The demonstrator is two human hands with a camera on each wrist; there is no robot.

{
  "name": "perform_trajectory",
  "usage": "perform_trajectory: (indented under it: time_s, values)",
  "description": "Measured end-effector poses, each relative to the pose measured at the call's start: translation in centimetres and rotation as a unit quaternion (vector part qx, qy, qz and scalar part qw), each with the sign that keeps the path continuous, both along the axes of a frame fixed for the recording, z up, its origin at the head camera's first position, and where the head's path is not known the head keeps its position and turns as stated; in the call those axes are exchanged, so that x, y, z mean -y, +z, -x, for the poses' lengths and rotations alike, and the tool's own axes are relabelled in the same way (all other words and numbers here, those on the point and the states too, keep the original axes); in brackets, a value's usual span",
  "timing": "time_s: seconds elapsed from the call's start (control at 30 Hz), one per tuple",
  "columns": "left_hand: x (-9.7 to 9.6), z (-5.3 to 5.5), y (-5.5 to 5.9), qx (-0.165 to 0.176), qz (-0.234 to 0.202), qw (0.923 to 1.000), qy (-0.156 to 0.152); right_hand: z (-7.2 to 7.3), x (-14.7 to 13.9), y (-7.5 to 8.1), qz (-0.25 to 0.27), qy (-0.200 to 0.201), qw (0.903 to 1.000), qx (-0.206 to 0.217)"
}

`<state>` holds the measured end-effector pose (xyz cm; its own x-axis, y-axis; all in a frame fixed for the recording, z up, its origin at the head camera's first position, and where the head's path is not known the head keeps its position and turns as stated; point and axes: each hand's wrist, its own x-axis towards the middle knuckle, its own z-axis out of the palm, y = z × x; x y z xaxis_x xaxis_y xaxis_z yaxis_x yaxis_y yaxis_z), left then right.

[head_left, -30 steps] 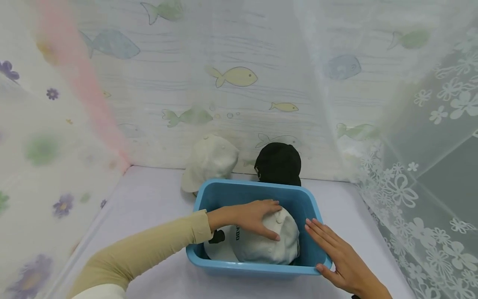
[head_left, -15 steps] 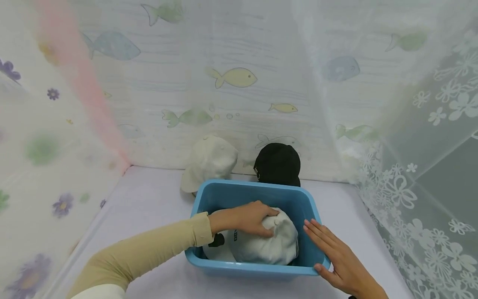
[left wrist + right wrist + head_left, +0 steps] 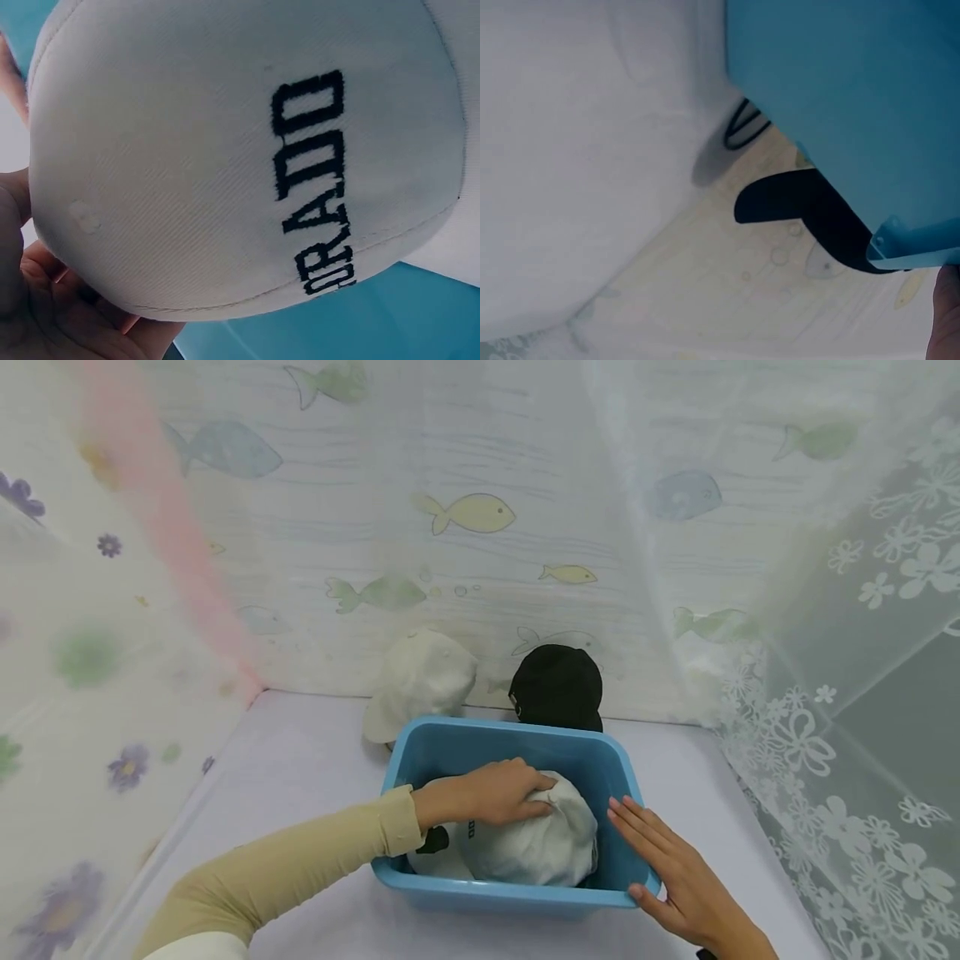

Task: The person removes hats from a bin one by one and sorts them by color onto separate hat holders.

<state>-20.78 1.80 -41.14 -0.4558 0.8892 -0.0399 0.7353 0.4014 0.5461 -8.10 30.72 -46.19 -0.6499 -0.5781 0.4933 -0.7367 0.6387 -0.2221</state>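
Note:
A white baseball cap [image 3: 536,852] with dark lettering lies inside a blue plastic bin [image 3: 487,893]. My left hand [image 3: 495,792] reaches over the bin's left side and pinches the crown of this cap between thumb and fingers. Close up in the left wrist view, the cap [image 3: 187,150] fills most of the picture and my left hand [image 3: 75,315] is at its lower left edge. A dark patch marks the brim. My right hand [image 3: 682,877], fingers straight, rests on the right rim of the bin; only a bit of it shows in the right wrist view.
Behind the bin, an off-white cap [image 3: 427,681] and a black cap [image 3: 558,689] stand against a fish-printed curtain [image 3: 480,468]. White cloth [image 3: 300,752] covers the table. Patterned sheer curtains hang at left and right.
The fingers of my left hand have drawn together from a spread pose over the cap's crown into a pinch, gathering its fabric. My right hand has barely moved.

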Motion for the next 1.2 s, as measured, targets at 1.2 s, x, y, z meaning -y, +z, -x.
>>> perform_trajectory:
  time_s: [1.2]
  values:
    - [3.1,0.6,2.4,0.047,-0.108,0.9922,0.041,0.3,0.1,-0.1,-0.002,0.001,0.9997,-0.026]
